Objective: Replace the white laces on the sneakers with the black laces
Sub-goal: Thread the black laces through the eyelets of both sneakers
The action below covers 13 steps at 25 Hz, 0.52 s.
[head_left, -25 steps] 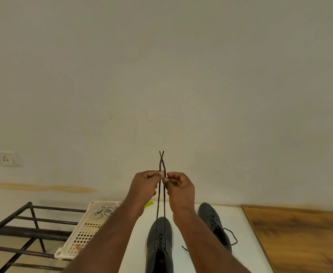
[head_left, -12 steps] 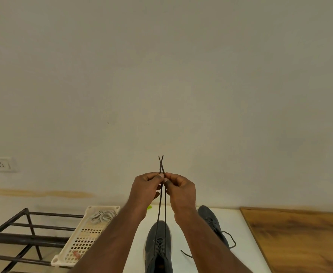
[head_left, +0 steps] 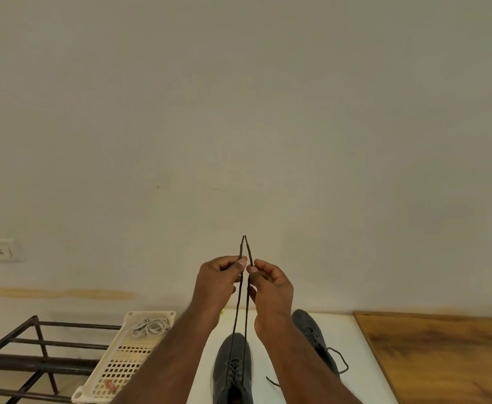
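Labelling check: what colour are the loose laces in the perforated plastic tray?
White loose laces, coiled at the tray's far end; head view.

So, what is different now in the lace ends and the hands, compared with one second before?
The two black lace ends were crossed above the fingers; now they are uncrossed and meet only at the tips. The left hand and right hand moved slightly apart, each pinching one strand as before. The dark grey sneaker on the white table stayed in place.

The black lace [head_left: 240,301] ends, crossed a moment ago, now meet tip to tip above slightly parted hands
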Tool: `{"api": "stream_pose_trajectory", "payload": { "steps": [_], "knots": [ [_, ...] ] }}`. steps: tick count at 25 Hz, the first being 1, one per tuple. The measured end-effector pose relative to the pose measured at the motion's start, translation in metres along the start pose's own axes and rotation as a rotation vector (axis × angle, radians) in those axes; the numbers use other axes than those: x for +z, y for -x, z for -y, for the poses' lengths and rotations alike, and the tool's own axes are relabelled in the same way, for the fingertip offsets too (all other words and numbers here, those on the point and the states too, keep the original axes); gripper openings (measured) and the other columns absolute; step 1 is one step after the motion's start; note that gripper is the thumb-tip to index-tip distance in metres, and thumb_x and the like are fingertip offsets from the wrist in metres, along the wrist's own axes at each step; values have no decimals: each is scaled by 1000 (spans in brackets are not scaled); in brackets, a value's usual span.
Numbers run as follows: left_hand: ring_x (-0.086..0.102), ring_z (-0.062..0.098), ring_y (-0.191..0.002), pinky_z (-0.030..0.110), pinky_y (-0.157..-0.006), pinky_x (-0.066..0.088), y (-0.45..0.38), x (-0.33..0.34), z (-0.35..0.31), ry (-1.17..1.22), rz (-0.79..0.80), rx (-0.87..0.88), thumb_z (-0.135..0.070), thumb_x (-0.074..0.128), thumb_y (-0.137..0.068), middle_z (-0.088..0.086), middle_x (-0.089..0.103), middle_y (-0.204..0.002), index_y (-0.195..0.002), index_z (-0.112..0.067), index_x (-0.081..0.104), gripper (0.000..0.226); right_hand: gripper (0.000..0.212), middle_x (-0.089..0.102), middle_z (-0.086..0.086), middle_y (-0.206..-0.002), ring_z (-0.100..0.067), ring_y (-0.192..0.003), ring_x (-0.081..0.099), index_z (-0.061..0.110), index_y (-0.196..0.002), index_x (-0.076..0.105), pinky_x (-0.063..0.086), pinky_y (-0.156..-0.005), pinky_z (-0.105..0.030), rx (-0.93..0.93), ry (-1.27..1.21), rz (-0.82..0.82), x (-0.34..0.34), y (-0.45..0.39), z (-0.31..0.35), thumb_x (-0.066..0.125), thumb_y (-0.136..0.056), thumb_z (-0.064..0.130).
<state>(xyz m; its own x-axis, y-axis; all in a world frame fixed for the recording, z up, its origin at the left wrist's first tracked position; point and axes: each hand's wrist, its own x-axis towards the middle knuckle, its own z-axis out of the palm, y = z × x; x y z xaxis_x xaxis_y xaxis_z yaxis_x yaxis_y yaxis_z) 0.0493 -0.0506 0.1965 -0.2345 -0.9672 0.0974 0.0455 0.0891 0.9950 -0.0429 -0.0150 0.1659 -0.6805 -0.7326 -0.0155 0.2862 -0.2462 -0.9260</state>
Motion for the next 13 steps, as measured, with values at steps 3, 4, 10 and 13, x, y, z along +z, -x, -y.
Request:
{"api": "stream_pose_trajectory", "payload": {
  "steps": [3, 4, 10, 13],
  "knots": [
    [70, 6, -81, 27, -70, 51, 1, 4, -1, 18, 13, -5, -21, 67, -93, -10, 76, -86, -97, -25, 78, 12, 16, 77, 0, -91, -19, -90, 73, 19, -100, 72, 59, -83, -36, -28, 3, 20, 2, 4, 0, 69, -92, 6],
    [71, 6, -82, 27, -71, 51, 1, 5, -1, 23, 14, -6, -19, 67, -93, -9, 76, -87, -96, -25, 77, 13, 16, 77, 0, -91, -18, -89, 73, 19, -100, 72, 59, -84, -36, -55, 24, 37, 2, 5, 0, 68, -92, 5],
    [70, 12, -92, 31, -76, 54, -1, 4, 2, -16, 15, 29, -19, 65, -94, -6, 76, -89, -94, -23, 77, 13, 18, 77, 5, -87, -10, -86, 73, 22, -95, 75, 58, -83, -31, -191, 202, 120, -2, 6, 5, 68, -92, 5],
    [68, 11, -96, 35, -86, 55, -1, 4, 2, -60, 8, 61, -21, 64, -95, -9, 75, -89, -91, -27, 76, 15, 19, 77, 10, -86, -6, -86, 72, 27, -90, 74, 59, -84, -28, -233, 304, 162, -7, 1, 13, 69, -91, 9]
  ]
}}
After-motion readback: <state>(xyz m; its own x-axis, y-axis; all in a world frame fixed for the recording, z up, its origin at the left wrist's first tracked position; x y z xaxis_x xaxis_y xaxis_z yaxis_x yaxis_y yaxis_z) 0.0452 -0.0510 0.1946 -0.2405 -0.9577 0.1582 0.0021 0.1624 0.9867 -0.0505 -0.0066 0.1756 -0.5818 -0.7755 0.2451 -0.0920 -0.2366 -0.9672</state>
